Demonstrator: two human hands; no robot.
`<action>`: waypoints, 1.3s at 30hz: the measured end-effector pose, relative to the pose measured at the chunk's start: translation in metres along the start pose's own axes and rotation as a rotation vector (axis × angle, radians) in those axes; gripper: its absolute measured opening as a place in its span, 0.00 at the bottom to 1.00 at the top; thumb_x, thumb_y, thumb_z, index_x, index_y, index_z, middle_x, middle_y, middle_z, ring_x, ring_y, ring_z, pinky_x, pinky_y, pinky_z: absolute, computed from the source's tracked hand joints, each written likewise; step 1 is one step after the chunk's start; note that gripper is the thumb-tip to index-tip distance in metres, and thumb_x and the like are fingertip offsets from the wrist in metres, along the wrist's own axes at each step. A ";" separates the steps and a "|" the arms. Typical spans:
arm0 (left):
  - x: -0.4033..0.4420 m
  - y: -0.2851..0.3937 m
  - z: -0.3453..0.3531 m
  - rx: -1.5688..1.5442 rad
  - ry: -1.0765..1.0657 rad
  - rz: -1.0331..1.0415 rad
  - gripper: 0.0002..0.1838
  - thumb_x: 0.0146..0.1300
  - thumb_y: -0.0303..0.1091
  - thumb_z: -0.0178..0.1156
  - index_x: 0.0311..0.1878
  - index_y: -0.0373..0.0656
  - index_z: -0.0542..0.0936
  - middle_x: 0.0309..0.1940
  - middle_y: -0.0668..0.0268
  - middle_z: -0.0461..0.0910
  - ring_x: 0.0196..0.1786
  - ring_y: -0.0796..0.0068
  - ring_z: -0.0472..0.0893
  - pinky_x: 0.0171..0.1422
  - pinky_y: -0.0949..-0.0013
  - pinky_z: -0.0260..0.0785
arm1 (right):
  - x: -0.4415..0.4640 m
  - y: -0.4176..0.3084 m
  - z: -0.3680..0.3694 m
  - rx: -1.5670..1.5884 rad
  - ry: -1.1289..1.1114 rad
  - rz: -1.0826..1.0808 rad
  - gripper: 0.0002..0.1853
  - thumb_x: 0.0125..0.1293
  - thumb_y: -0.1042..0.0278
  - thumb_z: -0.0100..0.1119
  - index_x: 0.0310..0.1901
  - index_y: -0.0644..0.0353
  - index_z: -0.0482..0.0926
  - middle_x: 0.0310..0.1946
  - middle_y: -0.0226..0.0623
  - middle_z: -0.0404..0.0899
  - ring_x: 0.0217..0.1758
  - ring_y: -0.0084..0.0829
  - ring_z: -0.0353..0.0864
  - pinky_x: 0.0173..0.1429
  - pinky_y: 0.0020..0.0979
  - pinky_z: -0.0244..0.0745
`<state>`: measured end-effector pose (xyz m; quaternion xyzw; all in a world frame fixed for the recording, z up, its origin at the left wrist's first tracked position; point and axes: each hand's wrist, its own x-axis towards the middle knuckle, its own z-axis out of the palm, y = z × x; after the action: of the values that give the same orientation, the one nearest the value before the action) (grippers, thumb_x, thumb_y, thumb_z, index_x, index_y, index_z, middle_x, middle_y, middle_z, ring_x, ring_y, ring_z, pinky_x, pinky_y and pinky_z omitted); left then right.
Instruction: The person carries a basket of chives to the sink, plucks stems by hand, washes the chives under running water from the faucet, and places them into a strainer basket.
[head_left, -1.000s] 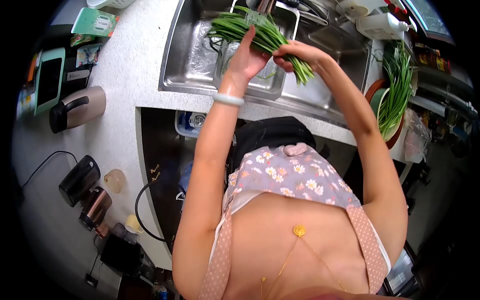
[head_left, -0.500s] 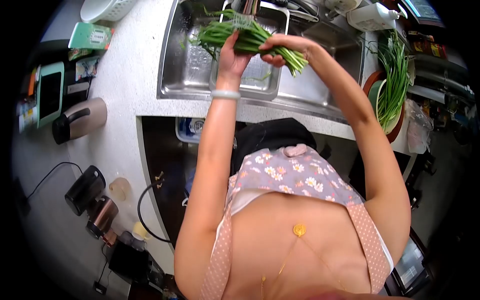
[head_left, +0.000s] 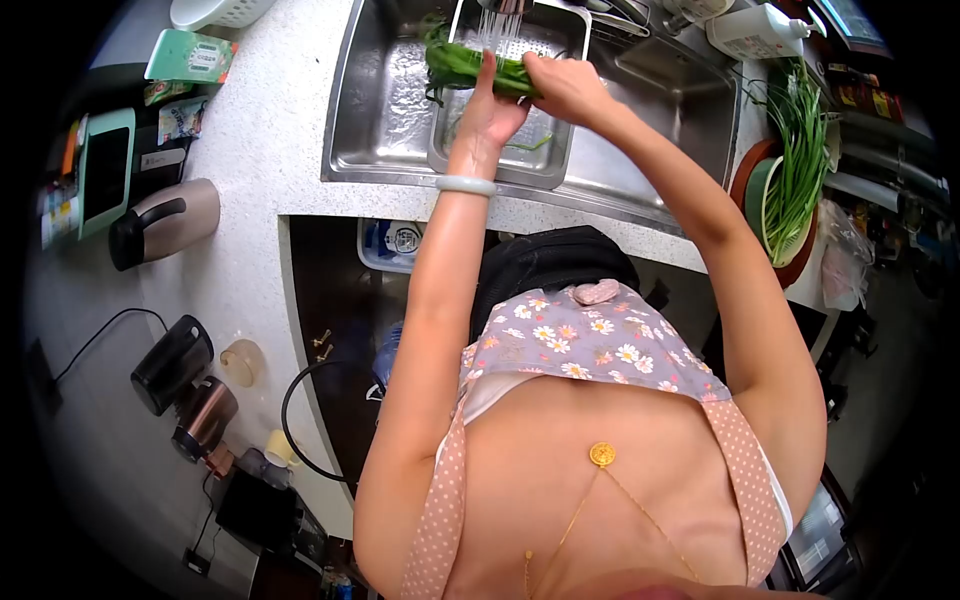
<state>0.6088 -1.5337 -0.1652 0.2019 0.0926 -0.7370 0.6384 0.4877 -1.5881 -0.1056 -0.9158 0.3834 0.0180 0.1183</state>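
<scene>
A bunch of garlic chives lies across both my hands, under water running from the faucet. My left hand is under the bunch with its thumb up along the near side, closed round it. At the bunch's right end, my right hand grips the stalks, hiding most of their cut ends. Beneath them sits a rectangular metal draining tray, set in the stainless steel sink. A few loose green bits lie in the tray.
More long chives fill a green-rimmed bowl right of the sink. A white pump bottle stands behind it. On the left are a kettle, a green box and a white basket.
The bunch has turned and come under the running water. My right hand has moved in closer to my left, covering the cut ends that showed before. The view has shifted slightly.
</scene>
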 end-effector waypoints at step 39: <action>0.001 0.060 -0.024 -0.169 -0.046 -0.048 0.34 0.58 0.45 0.54 0.63 0.34 0.59 0.61 0.47 0.63 0.64 0.50 0.62 0.70 0.48 0.52 | -0.108 0.092 -0.099 0.706 -0.210 0.153 0.17 0.56 0.69 0.58 0.47 0.64 0.72 0.27 0.24 0.71 0.27 0.13 0.66 0.31 0.18 0.63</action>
<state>0.6715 -1.5355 -0.1801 0.1282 0.1446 -0.7462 0.6371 0.3411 -1.5981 -0.0148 -0.7805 0.4190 -0.0128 0.4638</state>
